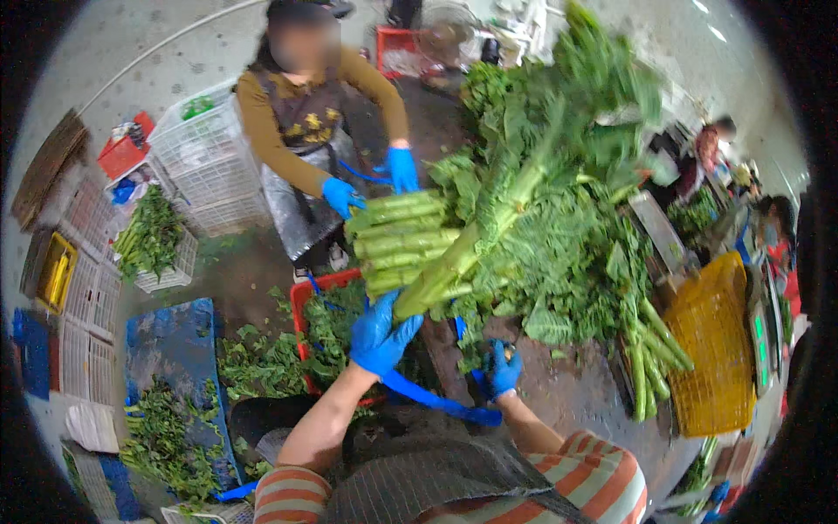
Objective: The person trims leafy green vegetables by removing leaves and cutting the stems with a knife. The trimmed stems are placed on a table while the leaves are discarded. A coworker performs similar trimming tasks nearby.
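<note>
My left hand (383, 334), in a blue glove, grips the cut end of a thick celtuce stalk (481, 245). The stalk points away and to the right, and its leafy top is blurred. Under and behind it lies a row of celtuce stems (402, 239) with cut ends facing left. My gloved right hand (503, 368) is curled below the leaf pile (569, 281), around a small tan object (509, 354) mostly hidden by the fingers. A co-worker's blue-gloved hands (344, 198) are at the far side of the stem row.
A red crate (300, 308) of leaves stands below my left arm. Loose stems (648, 373) lie near a yellow basket (710, 354) and a scale with a lit display (759, 350). White crates (213, 164) are stacked behind. Leaves cover part of a blue board (167, 340) at left.
</note>
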Motion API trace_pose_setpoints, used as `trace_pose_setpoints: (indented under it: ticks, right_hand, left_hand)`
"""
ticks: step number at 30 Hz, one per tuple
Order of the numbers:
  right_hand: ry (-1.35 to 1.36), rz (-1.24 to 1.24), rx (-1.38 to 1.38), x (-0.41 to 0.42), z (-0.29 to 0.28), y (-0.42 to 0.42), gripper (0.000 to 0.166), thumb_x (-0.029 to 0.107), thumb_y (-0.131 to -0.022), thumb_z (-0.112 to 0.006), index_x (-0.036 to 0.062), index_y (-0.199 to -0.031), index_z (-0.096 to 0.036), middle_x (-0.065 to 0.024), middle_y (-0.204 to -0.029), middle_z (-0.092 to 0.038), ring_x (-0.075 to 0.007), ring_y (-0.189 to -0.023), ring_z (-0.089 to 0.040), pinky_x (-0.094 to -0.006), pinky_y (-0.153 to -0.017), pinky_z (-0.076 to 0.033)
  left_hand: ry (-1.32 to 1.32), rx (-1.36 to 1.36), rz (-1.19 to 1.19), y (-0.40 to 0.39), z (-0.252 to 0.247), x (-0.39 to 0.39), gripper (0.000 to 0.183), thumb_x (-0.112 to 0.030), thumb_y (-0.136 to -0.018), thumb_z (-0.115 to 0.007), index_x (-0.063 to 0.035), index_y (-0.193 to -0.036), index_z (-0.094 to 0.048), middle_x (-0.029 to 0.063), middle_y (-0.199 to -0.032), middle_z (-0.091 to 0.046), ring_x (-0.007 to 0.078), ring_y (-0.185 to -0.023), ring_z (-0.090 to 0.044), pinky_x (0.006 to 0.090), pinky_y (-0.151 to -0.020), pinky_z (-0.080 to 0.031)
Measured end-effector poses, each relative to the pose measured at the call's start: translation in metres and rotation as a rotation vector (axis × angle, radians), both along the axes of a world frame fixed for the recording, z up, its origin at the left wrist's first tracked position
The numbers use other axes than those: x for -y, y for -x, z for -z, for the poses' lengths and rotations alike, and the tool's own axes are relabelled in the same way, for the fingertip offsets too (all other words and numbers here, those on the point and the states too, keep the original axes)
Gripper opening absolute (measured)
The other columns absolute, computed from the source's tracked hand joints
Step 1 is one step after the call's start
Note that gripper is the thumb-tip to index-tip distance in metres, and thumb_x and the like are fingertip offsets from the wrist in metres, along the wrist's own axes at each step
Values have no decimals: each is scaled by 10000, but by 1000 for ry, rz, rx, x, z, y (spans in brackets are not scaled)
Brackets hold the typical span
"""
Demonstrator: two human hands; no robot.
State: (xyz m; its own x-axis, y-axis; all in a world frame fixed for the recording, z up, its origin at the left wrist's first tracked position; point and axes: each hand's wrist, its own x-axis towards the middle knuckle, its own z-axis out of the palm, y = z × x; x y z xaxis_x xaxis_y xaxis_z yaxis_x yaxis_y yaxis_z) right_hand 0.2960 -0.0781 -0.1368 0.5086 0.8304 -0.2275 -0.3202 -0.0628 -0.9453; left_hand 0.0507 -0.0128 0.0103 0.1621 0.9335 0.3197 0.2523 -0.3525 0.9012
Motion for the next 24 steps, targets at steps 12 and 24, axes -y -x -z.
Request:
trace_pose_setpoints:
  ticks: [12,24]
  right_hand:
    - [-310,-656,291,1,-87,56,285,19,-801,-493,-22,-1082,-518,-97,-1046,-571,-182,-986,-527,-320,-895,-386]
    - [-200,-837,135,12,-104,79,589,-22,-660,-600,0,-1220,-416,-101,-1119,-526,-163,-935,-491,-280,-776,-392]
  left_hand:
    - [69,946,-187,18,-60,2,218,-62,-806,-573,-39,-1011,-501,25,-722,-518,113,-584,-506,253,-536,-432]
    - [17,1072,-330,60,-45,1,376,-365,-862,-496,2,-938,-527,75,-711,-567,142,-593,-545,277,-557,-467]
